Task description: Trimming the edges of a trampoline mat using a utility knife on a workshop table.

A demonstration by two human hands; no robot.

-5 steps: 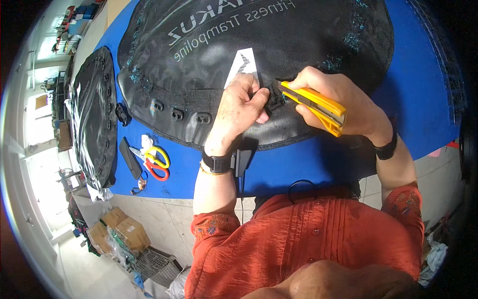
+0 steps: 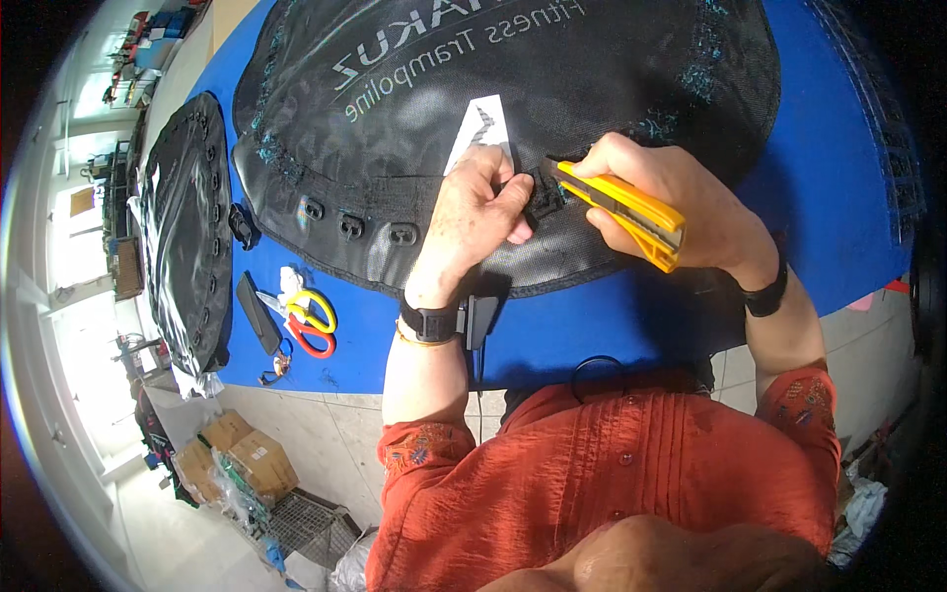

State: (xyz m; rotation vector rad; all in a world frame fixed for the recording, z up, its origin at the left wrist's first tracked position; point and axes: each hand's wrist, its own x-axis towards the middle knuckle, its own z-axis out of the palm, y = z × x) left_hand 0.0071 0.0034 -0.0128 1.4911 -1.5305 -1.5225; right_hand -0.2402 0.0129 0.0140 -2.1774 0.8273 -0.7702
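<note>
A round black trampoline mat [image 2: 572, 109] lies on the blue tabletop, with dark plastic hooks along its near hem and teal thread fluff around its edge. My left hand [image 2: 475, 202] rests on it, closed, thumb and fingers pinching the dark band at the hem. A white paper label [image 2: 480, 123] sticks out beyond those fingers, its lower part hidden. On the right, my right hand [image 2: 671, 192] is closed around yellow thread snips [image 2: 631, 209]. Their dark tip is beside a black strap loop [image 2: 543, 197] with teal threads, close to my left fingertips; contact is unclear.
Scissors [image 2: 311, 321] with red and yellow handles lie left on the blue table [image 2: 552, 335], beside a black strip [image 2: 258, 311]. Another folded black mat [image 2: 182, 227] lies at the far left. Cardboard boxes [image 2: 242, 454] and a wire crate [image 2: 316, 528] stand on the floor.
</note>
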